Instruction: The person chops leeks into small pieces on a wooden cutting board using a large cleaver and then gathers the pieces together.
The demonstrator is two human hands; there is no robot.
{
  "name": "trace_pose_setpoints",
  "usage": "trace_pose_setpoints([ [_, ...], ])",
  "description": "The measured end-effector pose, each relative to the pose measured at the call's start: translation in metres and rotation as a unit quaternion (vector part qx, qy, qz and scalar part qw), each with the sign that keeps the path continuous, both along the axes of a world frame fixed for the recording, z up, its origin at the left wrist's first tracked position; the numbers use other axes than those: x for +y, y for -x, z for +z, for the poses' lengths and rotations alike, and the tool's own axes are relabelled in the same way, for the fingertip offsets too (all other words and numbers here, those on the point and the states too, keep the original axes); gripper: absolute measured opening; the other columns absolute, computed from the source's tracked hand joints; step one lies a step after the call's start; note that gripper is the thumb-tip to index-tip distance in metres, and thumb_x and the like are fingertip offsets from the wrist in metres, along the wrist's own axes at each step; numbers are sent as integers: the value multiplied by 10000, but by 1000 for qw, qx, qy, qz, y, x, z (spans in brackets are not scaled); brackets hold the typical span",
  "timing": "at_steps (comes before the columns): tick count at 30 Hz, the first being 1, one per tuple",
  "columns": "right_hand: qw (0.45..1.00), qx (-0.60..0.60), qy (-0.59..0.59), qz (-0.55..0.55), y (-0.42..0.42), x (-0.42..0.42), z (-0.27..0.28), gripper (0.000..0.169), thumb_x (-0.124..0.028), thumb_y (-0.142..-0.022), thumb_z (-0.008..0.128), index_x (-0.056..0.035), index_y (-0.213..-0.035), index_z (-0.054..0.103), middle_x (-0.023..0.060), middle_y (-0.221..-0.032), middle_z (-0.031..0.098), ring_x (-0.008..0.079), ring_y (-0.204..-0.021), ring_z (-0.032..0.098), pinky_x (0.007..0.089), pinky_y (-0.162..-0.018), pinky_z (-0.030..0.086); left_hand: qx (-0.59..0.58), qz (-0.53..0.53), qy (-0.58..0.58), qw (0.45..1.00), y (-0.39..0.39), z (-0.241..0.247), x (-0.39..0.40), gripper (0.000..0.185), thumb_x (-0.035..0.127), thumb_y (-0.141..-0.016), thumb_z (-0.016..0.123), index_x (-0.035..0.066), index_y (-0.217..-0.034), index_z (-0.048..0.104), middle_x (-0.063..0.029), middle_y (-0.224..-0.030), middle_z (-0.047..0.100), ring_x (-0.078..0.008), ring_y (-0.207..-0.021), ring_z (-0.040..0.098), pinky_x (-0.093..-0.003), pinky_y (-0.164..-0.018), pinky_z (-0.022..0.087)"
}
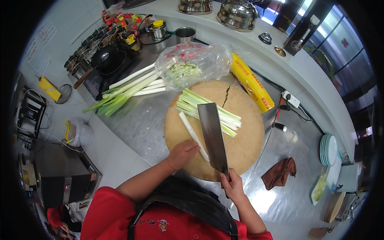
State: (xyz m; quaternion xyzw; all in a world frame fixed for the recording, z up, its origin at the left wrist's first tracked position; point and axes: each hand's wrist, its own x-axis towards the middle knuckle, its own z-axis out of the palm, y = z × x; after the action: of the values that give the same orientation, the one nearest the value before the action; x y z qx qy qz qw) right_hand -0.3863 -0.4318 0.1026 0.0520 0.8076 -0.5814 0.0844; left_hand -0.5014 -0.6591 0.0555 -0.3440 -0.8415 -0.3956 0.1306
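On a round wooden chopping block (246, 150) lies a white leek or scallion stalk (189, 127), with my left hand (183, 153) at its near part, fingers curled against it. My right hand (233, 184) grips the handle of a Chinese cleaver (211, 132), whose broad blade points away from me over the block. Beyond and partly under the blade is a bundle of stalks split lengthwise (192, 102). Whole long green-and-white stalks (129, 90) lie left of the block. A clear plastic bag (210, 63) behind it holds chopped green-and-white pieces (185, 70).
A yellow roll of wrap (252, 82) touches the block's far right. A brown cloth (279, 174), a small torch (280, 127), a power strip (290, 99) and stacked plates (328, 150) are to the right. A wok (105, 58), pots and bottles stand far left. Another person's red sleeve (55, 214) shows bottom left.
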Motion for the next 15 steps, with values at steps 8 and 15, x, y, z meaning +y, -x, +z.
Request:
trace_pose_setpoints([
  [8, 1000, -13, 12, 1, 14, -12, -2, 135, -113, -936, 570, -13, -1026, 557, 65, -597, 514, 133, -478, 520, 299, -469, 424, 4, -11, 28, 1000, -2, -6, -2, 154, 63, -782, 611, 4, -922, 633, -111, -940, 614, -281, -834, 619, -372, -716, 523],
  [15, 997, 42, -69, 11, 41, -29, 7, 138, -120, -908, 600, -7, -935, 527, 166, -641, 518, 321, -572, 531, 392, -545, 427, 82, -14, 43, 996, -1, -11, -5, 233, 68, -728, 597, -8, -943, 645, -118, -985, 611, -280, -838, 626, -364, -724, 530],
])
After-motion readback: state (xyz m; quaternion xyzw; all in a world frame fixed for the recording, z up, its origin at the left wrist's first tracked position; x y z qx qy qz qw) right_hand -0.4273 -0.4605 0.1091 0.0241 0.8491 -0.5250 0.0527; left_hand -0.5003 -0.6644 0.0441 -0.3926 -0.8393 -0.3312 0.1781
